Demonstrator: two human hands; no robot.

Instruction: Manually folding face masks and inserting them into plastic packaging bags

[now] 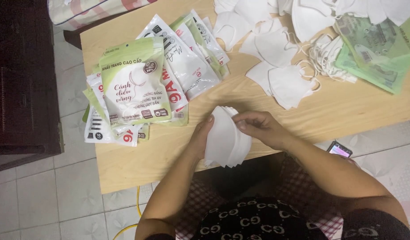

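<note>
Stack of white face masks [227,138] held upright over the near edge of the bench [169,155], folded masks nested one inside another, edges roughly flush. Left hand [200,138] cups the stack's left side from beneath, fingers wrapped closed on it. Right hand [260,126] sits at the top right corner, fingers [242,124] pinched shut on the upper edges. Judgement: the stack is being squared up; to do it well, keep the left palm as a fixed stop and let the right fingertips tap stray edges inward, with light pressure so the folds are not creased and the ear loops stay tucked. Beyond the stack, loose white masks [280,66] lie spread across the far middle of the bench, loops tangled at their right side. To the left, a fanned pile of printed green-and-white pouches [138,84], overlapping, the lowest hanging past the bench's left edge. Far right, more pale green pouches [378,53] partly covering masks. A phone [339,150] with lit screen sits beside the right forearm, below bench level. Tiled floor [36,200] around; yellow cable [136,213] under the bench.
</note>
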